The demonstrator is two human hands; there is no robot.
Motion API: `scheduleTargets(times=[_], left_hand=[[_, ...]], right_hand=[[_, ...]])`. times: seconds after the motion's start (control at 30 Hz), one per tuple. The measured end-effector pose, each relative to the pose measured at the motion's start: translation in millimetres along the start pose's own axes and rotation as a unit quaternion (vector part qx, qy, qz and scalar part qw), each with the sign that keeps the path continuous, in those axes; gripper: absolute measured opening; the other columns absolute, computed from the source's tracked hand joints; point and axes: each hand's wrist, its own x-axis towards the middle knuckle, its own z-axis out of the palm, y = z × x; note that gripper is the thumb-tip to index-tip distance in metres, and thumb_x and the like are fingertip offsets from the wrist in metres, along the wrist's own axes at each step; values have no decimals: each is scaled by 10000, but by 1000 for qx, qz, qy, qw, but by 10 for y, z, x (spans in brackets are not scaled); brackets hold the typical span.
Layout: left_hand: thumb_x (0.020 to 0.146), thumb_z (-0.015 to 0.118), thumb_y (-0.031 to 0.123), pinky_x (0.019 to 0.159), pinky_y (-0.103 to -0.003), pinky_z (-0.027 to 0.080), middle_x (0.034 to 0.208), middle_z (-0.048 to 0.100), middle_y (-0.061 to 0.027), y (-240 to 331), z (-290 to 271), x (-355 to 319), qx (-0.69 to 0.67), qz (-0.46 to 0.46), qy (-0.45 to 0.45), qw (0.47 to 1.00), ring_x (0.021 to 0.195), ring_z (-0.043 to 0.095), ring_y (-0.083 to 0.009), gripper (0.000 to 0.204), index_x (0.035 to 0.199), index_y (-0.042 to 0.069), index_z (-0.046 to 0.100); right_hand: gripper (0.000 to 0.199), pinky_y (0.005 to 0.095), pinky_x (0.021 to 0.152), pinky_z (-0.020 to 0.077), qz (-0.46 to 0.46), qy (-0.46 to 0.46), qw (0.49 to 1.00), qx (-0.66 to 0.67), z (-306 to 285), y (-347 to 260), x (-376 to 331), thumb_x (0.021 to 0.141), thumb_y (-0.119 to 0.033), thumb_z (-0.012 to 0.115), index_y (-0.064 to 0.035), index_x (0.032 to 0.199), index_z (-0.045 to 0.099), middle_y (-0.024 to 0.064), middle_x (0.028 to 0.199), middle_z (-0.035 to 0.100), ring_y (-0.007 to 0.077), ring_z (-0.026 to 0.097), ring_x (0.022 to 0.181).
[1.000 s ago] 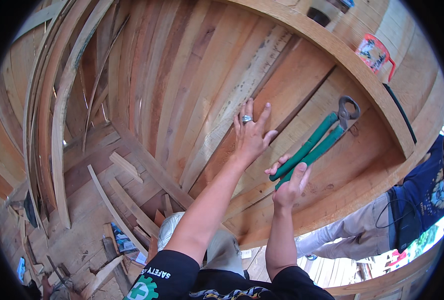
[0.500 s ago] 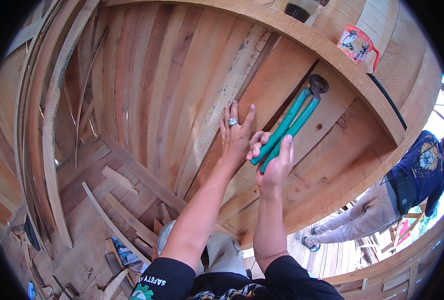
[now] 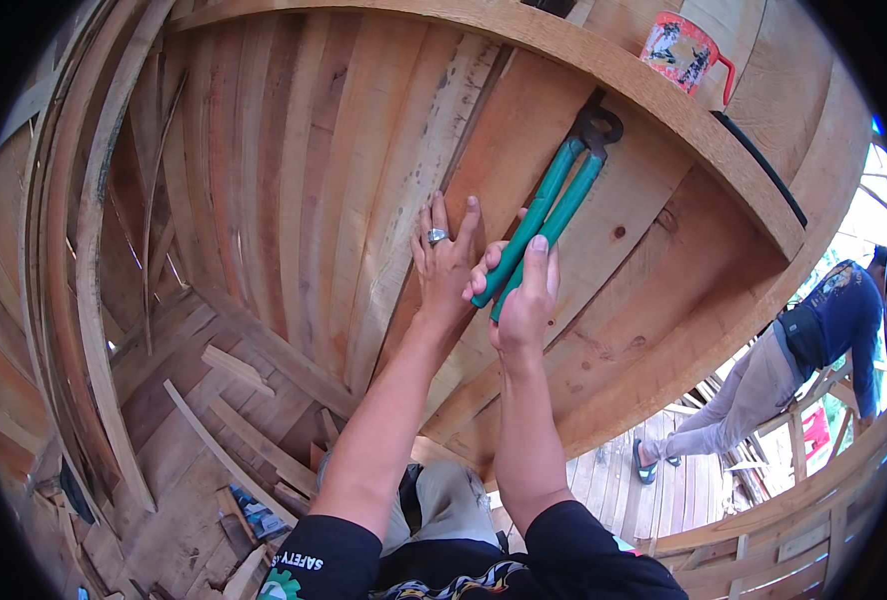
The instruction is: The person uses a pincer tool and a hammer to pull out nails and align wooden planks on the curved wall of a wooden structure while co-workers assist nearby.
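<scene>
White lettering [image 3: 300, 562] marks a black cloth sleeve [image 3: 352, 545], near left. Right hand [image 3: 526, 298]: fingers wrapped around long, green-handled metal pincers [image 3: 541, 205]. Left hand [image 3: 446, 264]: fingers loosely spread against brown wooden planks [image 3: 527, 115].

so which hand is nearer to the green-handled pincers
Right: the right hand holds the pincers near their lower ends; the left hand is spread over the planks to their left.
</scene>
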Motion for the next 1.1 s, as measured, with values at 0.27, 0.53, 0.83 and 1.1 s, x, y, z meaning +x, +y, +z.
scheduleTargets(times=[0.27, 0.53, 0.83, 1.1], left_hand=[[832, 687, 236, 1097, -634, 233, 1571, 179, -298, 30, -22, -12, -27, -5, -3, 1000, 1422, 236, -501, 837, 1554, 251, 264], [844, 677, 249, 1077, -679, 220, 1585, 147, -288, 27, -55, -20, -17, -5, -17, 1000, 1433, 216, -489, 829, 1559, 265, 258], [803, 750, 305, 1066, -625, 260, 1538, 246, -308, 25, 3, 28, -5, -8, 5, 1000, 1401, 268, -486, 813, 1515, 233, 363], [773, 800, 383, 1053, -558, 311, 1457, 333, -333, -27, -151, 80, 0, 46, 31, 998, 1289, 375, -483, 822, 1472, 177, 419]], right_hand=[[489, 356, 542, 521, 16, -8, 1000, 12, -30, -77, 60, 1059, -407, 356, -79, 1419, 311, 95, 816, 527, 184, 560, 577], [468, 335, 512, 507, -7, 7, 1000, -14, -12, 26, 12, 1060, -392, 349, -62, 1390, 330, 90, 804, 525, 178, 545, 549], [435, 312, 477, 489, -56, 15, 998, 0, -121, 1, -28, 1071, -371, 326, -37, 1345, 375, 93, 768, 534, 168, 533, 536], [315, 311, 470, 499, -33, -9, 998, -56, -252, -115, -69, 1066, -335, 342, -36, 1131, 419, 105, 774, 563, 168, 564, 543]])
